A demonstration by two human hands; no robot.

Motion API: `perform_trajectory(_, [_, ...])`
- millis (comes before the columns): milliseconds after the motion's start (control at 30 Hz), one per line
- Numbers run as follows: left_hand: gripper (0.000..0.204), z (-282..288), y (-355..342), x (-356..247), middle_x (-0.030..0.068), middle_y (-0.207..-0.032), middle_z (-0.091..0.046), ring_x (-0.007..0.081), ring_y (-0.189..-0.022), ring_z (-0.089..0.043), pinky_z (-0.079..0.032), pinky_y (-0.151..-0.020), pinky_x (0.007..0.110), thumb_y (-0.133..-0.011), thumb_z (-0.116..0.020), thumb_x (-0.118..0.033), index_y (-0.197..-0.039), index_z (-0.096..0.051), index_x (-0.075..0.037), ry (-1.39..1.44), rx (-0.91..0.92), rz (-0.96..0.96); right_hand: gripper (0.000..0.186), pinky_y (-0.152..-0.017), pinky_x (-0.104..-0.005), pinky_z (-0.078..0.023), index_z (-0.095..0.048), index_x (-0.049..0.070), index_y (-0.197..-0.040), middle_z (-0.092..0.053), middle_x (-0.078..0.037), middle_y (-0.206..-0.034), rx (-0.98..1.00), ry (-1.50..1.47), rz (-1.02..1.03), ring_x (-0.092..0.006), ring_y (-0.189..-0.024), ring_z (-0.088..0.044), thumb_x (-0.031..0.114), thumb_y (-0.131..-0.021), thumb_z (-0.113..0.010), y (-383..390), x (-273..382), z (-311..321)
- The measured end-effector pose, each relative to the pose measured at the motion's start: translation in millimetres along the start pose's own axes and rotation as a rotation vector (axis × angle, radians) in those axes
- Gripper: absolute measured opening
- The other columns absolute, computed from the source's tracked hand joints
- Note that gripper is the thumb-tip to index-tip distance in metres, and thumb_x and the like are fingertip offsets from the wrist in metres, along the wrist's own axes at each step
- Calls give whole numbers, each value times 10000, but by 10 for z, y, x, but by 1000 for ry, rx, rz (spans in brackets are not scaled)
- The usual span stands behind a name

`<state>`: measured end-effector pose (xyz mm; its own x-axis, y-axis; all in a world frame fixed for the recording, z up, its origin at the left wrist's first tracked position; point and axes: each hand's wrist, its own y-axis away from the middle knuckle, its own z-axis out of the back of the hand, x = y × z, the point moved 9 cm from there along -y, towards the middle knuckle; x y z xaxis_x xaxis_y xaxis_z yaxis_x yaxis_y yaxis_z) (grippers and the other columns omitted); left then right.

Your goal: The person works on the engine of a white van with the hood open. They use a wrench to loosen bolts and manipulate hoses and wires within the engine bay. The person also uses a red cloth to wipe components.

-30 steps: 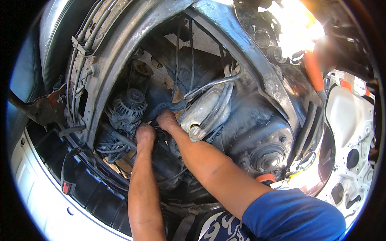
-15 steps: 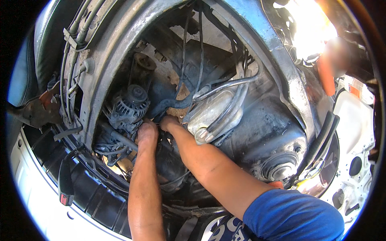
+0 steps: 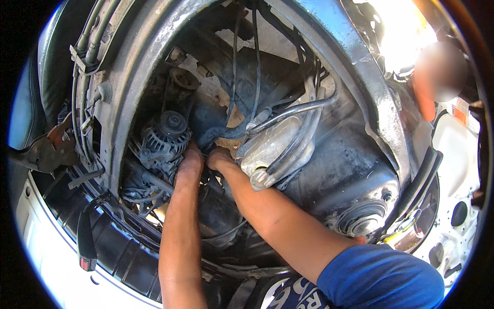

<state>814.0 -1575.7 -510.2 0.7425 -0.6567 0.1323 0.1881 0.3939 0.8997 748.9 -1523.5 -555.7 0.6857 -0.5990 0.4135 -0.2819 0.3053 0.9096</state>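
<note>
Centrally, in the engine bay [image 3: 329, 167], the left hand [image 3: 191, 158] lies just beside the alternator [image 3: 163, 141]; the right hand [image 3: 219, 158], close by, lies below the hose [image 3: 228, 132] and left of the pale reservoir [image 3: 272, 139]. Both hands' far ends are hidden, so whether they are spread, narrowed or holding anything cannot be told.
</note>
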Motion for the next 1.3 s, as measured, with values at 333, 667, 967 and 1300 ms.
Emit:
perform_trajectory(333, [276, 796, 893, -193, 264, -1113, -669, 390, -1030, -659, -539, -884, 443, -888, -533, -126, -1053, -682, 39, 330, 71, 125, 385, -987, -398, -509, -667, 36, -1213, -645, -178, -1281, -12, -110, -11, -328, -1193, -622, 232, -886, -614, -16, -28, 19])
perform_trajectory(667, [236, 917, 897, -145, 191, -1118, -691, 316, -1087, -673, -549, -915, 408, -931, -526, -133, -1075, -701, -67, 300, 53, 270, 412, -995, -409, -504, -667, 47, -1220, -633, -197, -1288, -71, -3, 113, -344, -1194, -614, 274, -880, -614, -8, 67, 25])
perform_trajectory(967, [337, 653, 447, -7, 206, -1283, -575, 355, -1203, -583, -516, -971, 440, -955, -471, -118, -1271, -559, -40, 54, -535, 315, 444, -1011, -419, -494, -657, 11, -1215, -612, -214, -1313, -58, -143, 19, -361, -1227, -586, 294, -875, -631, -150, -73, -81])
perform_trajectory(1300, [215, 858, 1043, -505, 168, -950, -679, 315, -867, -676, -561, -767, 413, -901, -534, -144, -960, -715, -43, 160, -172, 214, 502, -1003, -423, -498, -653, 56, -1240, -636, -180, -1297, -4, -191, 32, -348, -1212, -605, 371, -849, -653, -55, -4, 14])
